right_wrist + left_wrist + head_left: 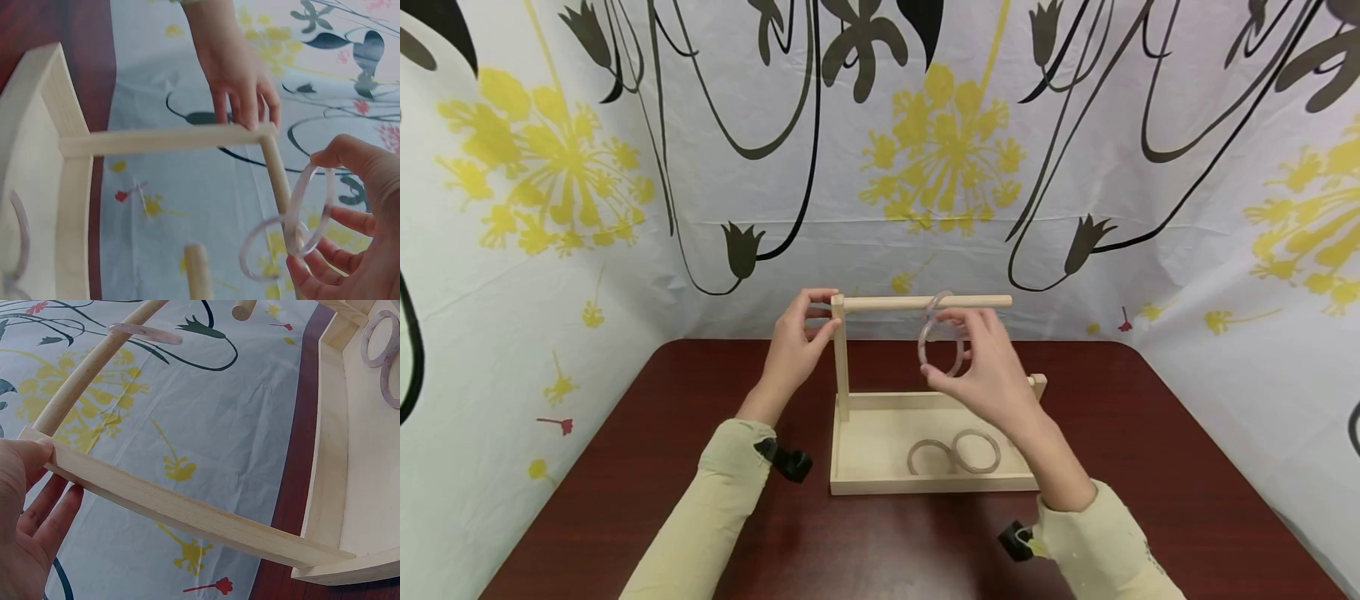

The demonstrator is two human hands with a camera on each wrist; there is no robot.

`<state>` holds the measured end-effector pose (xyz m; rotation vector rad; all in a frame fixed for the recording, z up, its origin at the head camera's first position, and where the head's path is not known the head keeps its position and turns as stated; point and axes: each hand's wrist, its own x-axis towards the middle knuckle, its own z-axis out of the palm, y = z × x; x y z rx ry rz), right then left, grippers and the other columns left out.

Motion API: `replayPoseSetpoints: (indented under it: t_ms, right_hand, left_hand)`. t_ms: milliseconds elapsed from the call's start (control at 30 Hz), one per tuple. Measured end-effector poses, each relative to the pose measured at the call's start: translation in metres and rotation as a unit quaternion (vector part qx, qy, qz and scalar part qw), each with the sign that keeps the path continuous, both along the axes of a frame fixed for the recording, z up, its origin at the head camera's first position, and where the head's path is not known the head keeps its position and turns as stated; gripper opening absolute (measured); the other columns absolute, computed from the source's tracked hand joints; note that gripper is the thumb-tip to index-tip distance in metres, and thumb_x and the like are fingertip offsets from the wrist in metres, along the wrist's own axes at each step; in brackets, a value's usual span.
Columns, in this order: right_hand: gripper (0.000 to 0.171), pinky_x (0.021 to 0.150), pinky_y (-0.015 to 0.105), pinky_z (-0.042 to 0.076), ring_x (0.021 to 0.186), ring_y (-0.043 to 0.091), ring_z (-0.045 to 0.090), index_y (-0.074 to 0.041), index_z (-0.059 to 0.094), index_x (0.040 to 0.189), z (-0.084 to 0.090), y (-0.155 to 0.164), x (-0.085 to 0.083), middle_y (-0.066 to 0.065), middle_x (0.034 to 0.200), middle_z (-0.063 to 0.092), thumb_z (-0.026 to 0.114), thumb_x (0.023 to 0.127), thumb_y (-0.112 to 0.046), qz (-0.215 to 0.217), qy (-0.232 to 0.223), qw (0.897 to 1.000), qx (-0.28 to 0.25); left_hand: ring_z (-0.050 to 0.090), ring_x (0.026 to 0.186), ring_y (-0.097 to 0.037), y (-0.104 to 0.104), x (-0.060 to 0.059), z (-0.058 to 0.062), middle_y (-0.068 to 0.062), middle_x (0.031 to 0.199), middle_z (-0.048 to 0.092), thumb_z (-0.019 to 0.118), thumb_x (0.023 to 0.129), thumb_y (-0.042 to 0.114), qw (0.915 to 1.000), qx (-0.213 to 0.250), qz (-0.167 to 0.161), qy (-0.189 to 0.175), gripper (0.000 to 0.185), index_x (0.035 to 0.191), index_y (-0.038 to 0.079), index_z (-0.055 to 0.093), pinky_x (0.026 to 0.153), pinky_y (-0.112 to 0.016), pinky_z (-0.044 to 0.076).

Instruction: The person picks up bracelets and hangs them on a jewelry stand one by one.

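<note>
One pale ring (pixel 934 310) already hangs on the wooden rod (pixel 925 303). The right hand (pixel 992 371) pinches a second ring (pixel 942 350) just below it, not yet threaded. Two rings (pixel 957 452) remain in the near tray (pixel 857 433). The left hand (pixel 797 346) grips the upright post's (pixel 840 358) top, fingers curled around it.

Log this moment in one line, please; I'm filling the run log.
left hand: grips stand post top | right hand: holds ring by rod | tray: two rings
</note>
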<state>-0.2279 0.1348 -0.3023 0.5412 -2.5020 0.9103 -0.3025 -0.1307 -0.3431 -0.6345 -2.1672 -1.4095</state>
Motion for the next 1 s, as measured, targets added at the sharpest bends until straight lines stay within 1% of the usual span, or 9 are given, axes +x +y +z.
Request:
replayPoseSetpoints:
  t_ms: [133, 300, 367, 500, 600, 700, 833, 933, 1000]
  right_hand:
    - [0.063, 0.079, 0.041, 0.054, 0.115, 0.032, 0.051, -0.011, 0.054, 0.133, 0.005, 0.012, -0.008, 0.017, 0.126, 0.050, 0.082, 0.078, -0.022, -0.037, 0.028, 0.999, -0.011]
    - [0.061, 0.082, 0.044, 0.055, 0.113, 0.036, 0.048, -0.010, 0.054, 0.133, 0.005, 0.027, -0.018, 0.020, 0.127, 0.046, 0.080, 0.079, -0.018, -0.075, 0.052, 0.995, -0.040]
    - [0.060, 0.084, 0.043, 0.053, 0.110, 0.036, 0.047, -0.010, 0.054, 0.133, 0.004, 0.031, -0.022, 0.021, 0.128, 0.045, 0.079, 0.080, -0.017, -0.089, 0.061, 0.993, -0.043]
    - [0.060, 0.081, 0.039, 0.045, 0.108, 0.036, 0.045, -0.009, 0.053, 0.135, 0.001, 0.039, -0.030, 0.022, 0.130, 0.044, 0.078, 0.081, -0.017, -0.110, 0.066, 0.991, -0.046]
    - [0.060, 0.082, 0.037, 0.045, 0.111, 0.036, 0.045, -0.008, 0.053, 0.135, -0.001, 0.043, -0.036, 0.022, 0.131, 0.044, 0.078, 0.082, -0.017, -0.115, 0.060, 0.990, -0.056]
    - [0.060, 0.084, 0.038, 0.049, 0.115, 0.036, 0.046, -0.008, 0.053, 0.136, -0.004, 0.045, -0.041, 0.022, 0.132, 0.044, 0.077, 0.082, -0.016, -0.116, 0.053, 0.990, -0.066]
    - [0.060, 0.089, 0.046, 0.055, 0.119, 0.037, 0.049, -0.007, 0.052, 0.137, -0.006, 0.047, -0.047, 0.022, 0.134, 0.043, 0.077, 0.084, -0.015, -0.107, 0.039, 0.989, -0.091]
    - [0.064, 0.092, 0.052, 0.056, 0.120, 0.038, 0.051, -0.005, 0.048, 0.141, -0.007, 0.047, -0.051, 0.024, 0.134, 0.044, 0.076, 0.084, -0.012, -0.094, 0.033, 0.989, -0.113]
    - [0.069, 0.094, 0.053, 0.056, 0.122, 0.039, 0.052, -0.003, 0.043, 0.145, -0.008, 0.047, -0.053, 0.024, 0.135, 0.046, 0.076, 0.084, -0.012, -0.086, 0.029, 0.988, -0.128]
  left_hand:
    - [0.066, 0.111, -0.028, -0.001, 0.000, -0.001, -0.012, 0.130, 0.059, 0.064, 0.096, 0.007, 1.0000, -0.001, 0.000, -0.001, 0.038, 0.133, 0.009, 0.054, 0.085, -0.040, 0.063]
    - [0.066, 0.111, -0.029, -0.001, 0.001, -0.001, -0.013, 0.131, 0.059, 0.064, 0.097, 0.007, 1.0000, -0.001, -0.001, -0.005, 0.038, 0.134, 0.009, 0.054, 0.085, -0.040, 0.063]
    - [0.066, 0.111, -0.029, -0.001, 0.001, -0.001, -0.013, 0.131, 0.059, 0.064, 0.097, 0.007, 1.0000, -0.001, -0.001, -0.006, 0.038, 0.134, 0.008, 0.054, 0.086, -0.039, 0.063]
    - [0.066, 0.111, -0.029, 0.000, 0.001, -0.001, -0.013, 0.130, 0.059, 0.064, 0.097, 0.007, 1.0000, 0.001, -0.001, -0.006, 0.038, 0.133, 0.008, 0.054, 0.086, -0.039, 0.063]
    - [0.066, 0.111, -0.029, 0.000, 0.000, -0.001, -0.013, 0.130, 0.059, 0.064, 0.097, 0.006, 1.0000, 0.000, 0.001, -0.006, 0.038, 0.133, 0.008, 0.054, 0.086, -0.039, 0.063]
    - [0.066, 0.111, -0.029, 0.000, 0.001, 0.000, -0.013, 0.130, 0.059, 0.064, 0.097, 0.007, 1.0000, -0.002, 0.001, -0.005, 0.038, 0.133, 0.009, 0.055, 0.087, -0.039, 0.062]
    - [0.066, 0.111, -0.029, 0.001, 0.001, 0.001, -0.014, 0.130, 0.059, 0.064, 0.097, 0.007, 1.0000, -0.004, 0.002, -0.003, 0.037, 0.133, 0.008, 0.055, 0.087, -0.040, 0.062]
    - [0.066, 0.111, -0.030, 0.001, 0.001, 0.001, -0.014, 0.129, 0.059, 0.064, 0.097, 0.007, 1.0000, -0.005, 0.003, -0.002, 0.037, 0.133, 0.008, 0.054, 0.087, -0.041, 0.062]
    - [0.066, 0.111, -0.030, 0.001, 0.001, 0.001, -0.014, 0.129, 0.059, 0.064, 0.097, 0.007, 1.0000, -0.005, 0.002, -0.001, 0.037, 0.133, 0.008, 0.054, 0.087, -0.041, 0.062]
